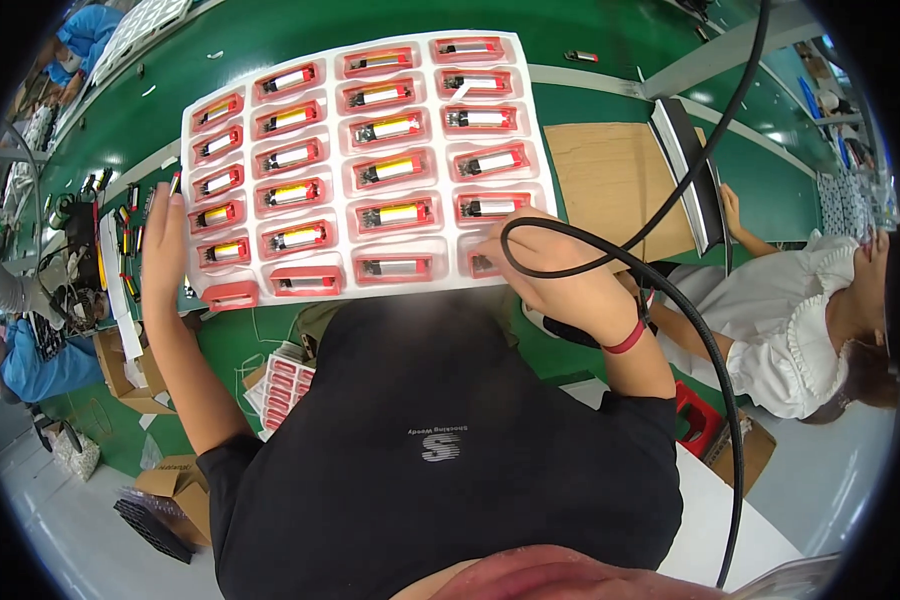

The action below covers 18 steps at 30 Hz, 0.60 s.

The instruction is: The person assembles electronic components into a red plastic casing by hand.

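A pale, striped, letter-like emblem (pixel 443 447) and a small upside-down line of lettering (pixel 437 431) are printed on the black shirt (pixel 410 375).

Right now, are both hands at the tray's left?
No: only the left hand is; the right hand is at the lower right of the tray.

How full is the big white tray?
The tray is mostly full: small devices show in most pockets. I cannot tell about the lower-left pocket; the right hand partly covers the lower-right one.
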### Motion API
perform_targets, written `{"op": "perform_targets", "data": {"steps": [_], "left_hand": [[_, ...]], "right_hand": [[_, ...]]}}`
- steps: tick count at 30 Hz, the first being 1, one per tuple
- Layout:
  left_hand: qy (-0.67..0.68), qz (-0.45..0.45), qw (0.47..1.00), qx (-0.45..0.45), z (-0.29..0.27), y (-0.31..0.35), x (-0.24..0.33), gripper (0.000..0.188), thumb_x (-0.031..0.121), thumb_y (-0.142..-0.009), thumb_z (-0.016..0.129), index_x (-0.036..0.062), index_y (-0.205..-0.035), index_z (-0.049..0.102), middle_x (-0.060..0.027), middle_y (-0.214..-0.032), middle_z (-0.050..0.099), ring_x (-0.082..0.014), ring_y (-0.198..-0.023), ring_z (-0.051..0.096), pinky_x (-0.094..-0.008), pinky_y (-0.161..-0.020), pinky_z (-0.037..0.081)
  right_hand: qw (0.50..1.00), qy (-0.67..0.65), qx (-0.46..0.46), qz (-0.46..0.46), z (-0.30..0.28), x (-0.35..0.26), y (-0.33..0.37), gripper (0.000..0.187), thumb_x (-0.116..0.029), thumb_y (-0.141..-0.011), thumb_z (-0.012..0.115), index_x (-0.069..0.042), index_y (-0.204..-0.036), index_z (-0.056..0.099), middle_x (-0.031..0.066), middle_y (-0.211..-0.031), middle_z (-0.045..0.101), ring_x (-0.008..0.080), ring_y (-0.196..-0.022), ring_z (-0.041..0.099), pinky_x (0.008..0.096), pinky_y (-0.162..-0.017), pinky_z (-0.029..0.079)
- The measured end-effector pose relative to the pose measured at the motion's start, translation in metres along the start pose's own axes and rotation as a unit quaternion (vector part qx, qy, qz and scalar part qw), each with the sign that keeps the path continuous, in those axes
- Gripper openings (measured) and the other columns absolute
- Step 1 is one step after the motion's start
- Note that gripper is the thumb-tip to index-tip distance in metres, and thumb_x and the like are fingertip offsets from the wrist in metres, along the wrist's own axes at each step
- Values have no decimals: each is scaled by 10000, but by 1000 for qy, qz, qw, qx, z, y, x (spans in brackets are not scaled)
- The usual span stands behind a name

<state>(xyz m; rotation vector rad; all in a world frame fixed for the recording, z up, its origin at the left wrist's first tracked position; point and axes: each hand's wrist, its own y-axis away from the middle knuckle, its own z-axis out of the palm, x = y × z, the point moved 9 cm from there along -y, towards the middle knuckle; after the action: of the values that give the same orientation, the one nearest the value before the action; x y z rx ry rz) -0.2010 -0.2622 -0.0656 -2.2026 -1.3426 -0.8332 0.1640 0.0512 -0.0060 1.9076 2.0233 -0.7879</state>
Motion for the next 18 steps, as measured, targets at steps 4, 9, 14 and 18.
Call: {"op": "perform_targets", "data": {"steps": [4,9,14,18], "left_hand": [[209,-94,971,-64,31,22,8,631,339,-1081,520,-10,-1582,362,-141,-1569,467,-210,-1393,484,-329,-1155,360],[433,-52,894,-99,29,19,9,558,239,-1077,520,-27,-1551,396,-153,-1511,525,-237,-1368,523,-388,-1145,406],[598,-57,786,-143,24,17,28,549,222,-1085,476,-20,-1559,343,-162,-1490,537,-265,-1330,570,-429,-1108,473],[636,-65,752,-162,26,16,28,539,201,-1076,494,27,-1556,318,-162,-1450,558,-254,-1292,598,-430,-1055,530]], "right_hand": [[994,29,101,0,-13,11,1,209,-47,-838,744,-42,-1047,729,118,-1041,661,313,-942,653,413,-834,539],[947,-13,232,220,-23,127,13,512,-176,-1010,605,70,-1446,499,254,-1507,491,378,-1407,450,419,-1185,330],[793,-508,174,287,22,130,-4,529,-164,-1053,569,39,-1524,438,174,-1625,381,247,-1502,353,363,-1219,275],[864,-338,257,270,-5,121,-7,519,-115,-1034,572,38,-1510,432,156,-1599,390,229,-1473,382,363,-1210,294]]}}
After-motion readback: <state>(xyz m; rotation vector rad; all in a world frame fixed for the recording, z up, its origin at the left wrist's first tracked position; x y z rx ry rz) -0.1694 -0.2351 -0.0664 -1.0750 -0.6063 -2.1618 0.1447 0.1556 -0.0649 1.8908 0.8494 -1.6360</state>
